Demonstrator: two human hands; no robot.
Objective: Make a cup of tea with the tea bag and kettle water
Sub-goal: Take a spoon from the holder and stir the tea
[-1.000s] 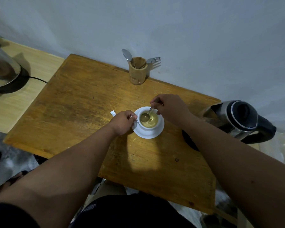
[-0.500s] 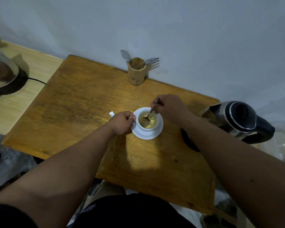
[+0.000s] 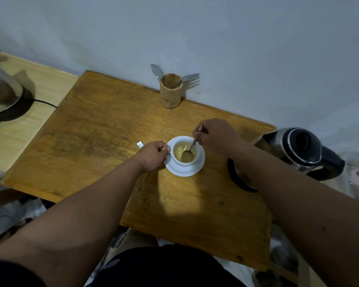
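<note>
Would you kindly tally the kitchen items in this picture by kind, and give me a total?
Kettles: 2 (one at right, one at far left)
Spoons: 2 (one in the cup, one in the wooden holder)
Forks: 1
Cups: 1
Saucers: 1
Wooden holders: 1
Total: 8

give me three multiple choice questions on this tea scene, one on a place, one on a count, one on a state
1. Where does the wooden utensil holder stand?
A. at the table's far edge by the wall
B. on the saucer
C. beside the left kettle

2. How many kettles are in view?
A. one
B. two
C. three

3. What is the right hand doing?
A. lifting the kettle
B. resting flat on the table
C. holding a spoon in the cup

Answers: 1 A, the holder sits against the wall; 2 B, one kettle at left and one kettle at right; 3 C, its fingers pinch the spoon handle, bowl in the tea.
</note>
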